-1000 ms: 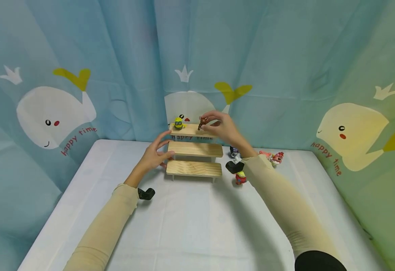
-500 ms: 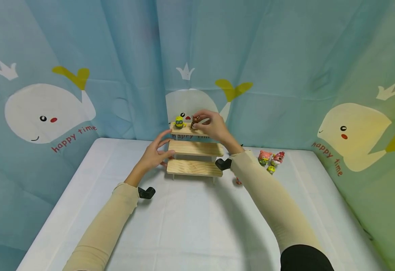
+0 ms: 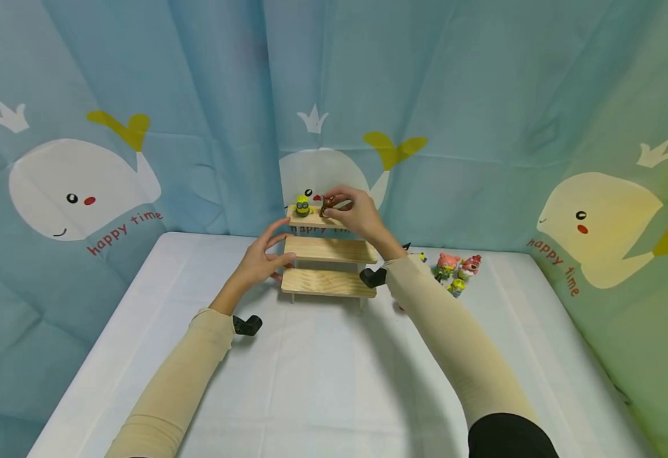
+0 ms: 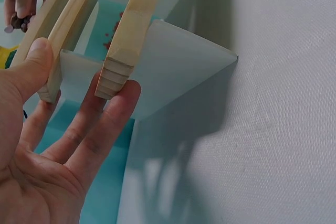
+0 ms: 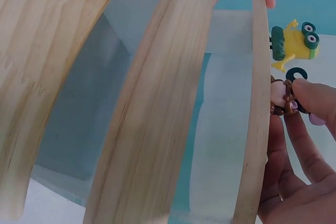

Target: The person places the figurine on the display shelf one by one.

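A three-tier wooden display stand (image 3: 331, 249) with pale, see-through side supports stands at the back of the table. My left hand (image 3: 258, 261) holds its left side, thumb and fingers spread over the board ends (image 4: 116, 77). On the top board, my right hand (image 3: 355, 213) pinches a small brown toy figure (image 5: 280, 94) with a curled dark tail between thumb and fingers. Just left of it stands a yellow goggle-eyed toy figure (image 3: 302, 206) with a green lower body, its arms out (image 5: 294, 43). The middle and bottom boards bear no figures.
Several more toy figures stand right of the stand, including a pink one (image 3: 447, 263) and one with a red top (image 3: 471, 264); my right forearm partly hides others. A blue whale-print curtain (image 3: 471, 95) hangs close behind the white-covered table (image 3: 311, 375).
My right hand has moved left along the top board with the brown figure, bringing it close beside the yellow one. My left hand stays on the stand. More figures show at the right.
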The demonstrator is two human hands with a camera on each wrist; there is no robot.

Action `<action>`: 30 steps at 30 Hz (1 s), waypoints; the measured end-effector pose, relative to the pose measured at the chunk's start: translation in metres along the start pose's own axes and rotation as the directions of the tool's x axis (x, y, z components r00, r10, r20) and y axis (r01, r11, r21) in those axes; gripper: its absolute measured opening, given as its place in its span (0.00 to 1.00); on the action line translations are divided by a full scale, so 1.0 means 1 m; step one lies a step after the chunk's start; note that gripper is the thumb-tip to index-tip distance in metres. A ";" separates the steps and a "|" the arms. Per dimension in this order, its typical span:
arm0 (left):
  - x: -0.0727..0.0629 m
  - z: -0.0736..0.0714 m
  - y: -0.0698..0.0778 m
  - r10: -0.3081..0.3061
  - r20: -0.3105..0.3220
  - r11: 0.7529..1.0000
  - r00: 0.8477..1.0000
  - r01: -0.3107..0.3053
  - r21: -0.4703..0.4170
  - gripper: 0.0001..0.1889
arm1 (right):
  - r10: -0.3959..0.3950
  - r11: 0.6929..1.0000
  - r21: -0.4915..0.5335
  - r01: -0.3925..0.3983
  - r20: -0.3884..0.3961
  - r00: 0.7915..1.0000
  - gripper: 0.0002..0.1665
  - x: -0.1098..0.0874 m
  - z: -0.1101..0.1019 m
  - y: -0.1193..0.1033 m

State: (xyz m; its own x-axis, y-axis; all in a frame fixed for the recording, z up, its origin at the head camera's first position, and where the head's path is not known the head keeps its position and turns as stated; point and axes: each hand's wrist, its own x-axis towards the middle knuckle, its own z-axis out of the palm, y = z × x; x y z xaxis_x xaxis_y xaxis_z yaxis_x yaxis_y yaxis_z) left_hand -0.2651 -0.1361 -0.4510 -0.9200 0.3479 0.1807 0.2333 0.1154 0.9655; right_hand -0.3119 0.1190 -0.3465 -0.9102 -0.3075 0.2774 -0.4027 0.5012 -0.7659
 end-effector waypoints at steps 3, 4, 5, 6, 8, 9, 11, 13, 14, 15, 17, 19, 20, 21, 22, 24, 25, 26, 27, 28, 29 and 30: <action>0.000 0.000 0.001 -0.002 0.002 1.000 1.000 0.002 0.001 0.41 | 0.002 1.000 0.002 -0.002 0.001 1.000 0.17 0.000 0.000 0.000; 0.000 0.000 0.001 -0.002 0.002 1.000 1.000 0.002 0.001 0.41 | 0.003 1.000 0.002 -0.003 0.000 1.000 0.17 0.000 0.000 -0.001; 0.000 0.000 0.001 -0.002 0.004 1.000 1.000 0.002 0.002 0.41 | 0.004 1.000 0.003 -0.004 0.000 1.000 0.17 0.000 0.000 -0.001; 0.000 0.000 0.001 -0.003 0.004 1.000 1.000 0.003 0.001 0.41 | 0.008 1.000 0.007 -0.008 0.001 1.000 0.17 0.000 0.000 -0.001; -0.001 0.000 0.001 -0.001 0.006 1.000 1.000 0.001 0.003 0.41 | 0.014 1.000 0.011 -0.014 0.003 1.000 0.17 0.000 0.000 -0.001; -0.001 0.000 0.002 -0.001 0.006 1.000 1.000 0.001 0.003 0.41 | 0.017 1.000 0.014 -0.017 0.005 1.000 0.17 0.000 0.000 0.000; -0.001 0.000 0.002 0.000 0.007 1.000 1.000 0.000 0.002 0.42 | 0.024 1.000 0.019 -0.024 0.009 1.000 0.17 0.000 0.000 0.000; 0.000 0.000 0.001 0.000 0.006 1.000 1.000 0.000 0.002 0.42 | 0.028 0.999 0.022 -0.029 0.013 1.000 0.17 0.000 0.000 0.000; -0.001 0.000 0.001 -0.001 0.006 1.000 1.000 0.001 0.000 0.42 | 0.030 0.999 0.024 -0.030 0.014 0.999 0.17 0.000 0.000 0.001; 0.000 0.000 0.001 -0.003 0.007 1.000 1.000 0.003 -0.007 0.42 | 0.029 0.999 0.026 -0.030 0.016 0.999 0.17 0.001 0.000 0.001; -0.001 0.000 0.003 -0.014 0.010 1.000 1.000 0.014 -0.014 0.42 | 0.025 0.999 0.028 -0.025 0.019 1.000 0.17 0.001 0.000 0.001; -0.003 0.001 0.012 -0.020 0.015 0.999 1.000 0.020 -0.025 0.42 | 0.020 0.999 0.029 -0.020 0.021 1.000 0.16 0.001 0.000 0.001; -0.005 0.001 0.016 -0.024 0.018 0.999 1.000 0.025 -0.030 0.42 | 0.017 0.999 0.029 -0.018 0.023 1.000 0.16 0.001 0.000 0.001; -0.006 0.001 0.020 -0.029 0.019 0.999 0.999 0.030 -0.031 0.42 | 0.015 0.999 0.028 -0.015 0.024 1.000 0.16 0.001 0.000 0.001; -0.008 0.002 0.024 -0.032 0.019 0.999 0.999 0.032 -0.027 0.42 | 0.014 1.000 0.026 -0.015 0.025 1.000 0.17 0.001 0.000 0.001; -0.010 0.003 0.031 -0.031 0.020 0.999 0.999 0.031 -0.023 0.42 | 0.013 1.000 0.024 -0.013 0.024 1.000 0.16 0.000 0.000 0.001; -0.010 0.003 0.031 -0.033 0.019 0.999 0.999 0.033 -0.020 0.42 | 0.011 1.000 0.021 -0.011 0.024 1.000 0.17 0.000 0.000 0.001; -0.010 0.003 0.031 -0.034 0.019 0.999 0.999 0.035 -0.016 0.42 | 0.008 1.000 0.020 -0.009 0.024 1.000 0.17 0.000 0.000 0.001; -0.010 0.003 0.031 -0.035 0.018 0.999 0.999 0.036 -0.013 0.41 | 0.006 1.000 0.020 -0.006 0.024 1.000 0.16 0.000 0.000 0.000; -0.010 0.003 0.031 -0.036 0.017 0.999 0.999 0.036 -0.013 0.41 | 0.003 1.000 0.019 -0.003 0.024 1.000 0.16 0.000 -0.001 0.000; -0.010 0.003 0.031 -0.036 0.016 0.999 0.999 0.036 -0.012 0.41 | 0.001 1.000 0.020 -0.001 0.026 1.000 0.16 0.000 -0.001 0.001; -0.010 0.003 0.030 -0.038 0.016 0.999 0.999 0.038 -0.014 0.41 | -0.002 1.000 0.019 0.001 0.028 1.000 0.16 0.000 -0.001 0.001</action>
State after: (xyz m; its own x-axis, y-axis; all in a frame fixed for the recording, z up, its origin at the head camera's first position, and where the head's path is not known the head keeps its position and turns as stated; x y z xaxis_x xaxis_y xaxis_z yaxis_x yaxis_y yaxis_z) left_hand -0.2477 -0.1329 -0.4242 -0.9229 0.3584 0.1410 0.1937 0.1154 0.9743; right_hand -0.3124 0.1199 -0.3464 -0.9063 -0.3311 0.2625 -0.4021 0.4852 -0.7765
